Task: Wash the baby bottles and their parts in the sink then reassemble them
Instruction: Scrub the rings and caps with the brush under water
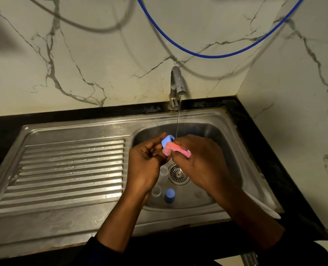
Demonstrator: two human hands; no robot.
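Over the steel sink basin (222, 135), my left hand (145, 162) holds a light blue bottle ring (167, 140) by its edge. My right hand (199, 160) grips a pink sponge (178, 149) and presses it against the ring. A thin stream of water falls from the tap (176, 85) just beside the ring. On the basin floor lie a blue bottle cap (169, 195) and two clear bottle parts (156, 190), partly hidden by my left wrist.
The ribbed steel drainboard (63, 175) lies to the left of the basin. The drain strainer (178, 173) sits under my hands. A white object (263, 206) rests on the sink's right rim. A blue hose (207, 54) hangs on the marble wall.
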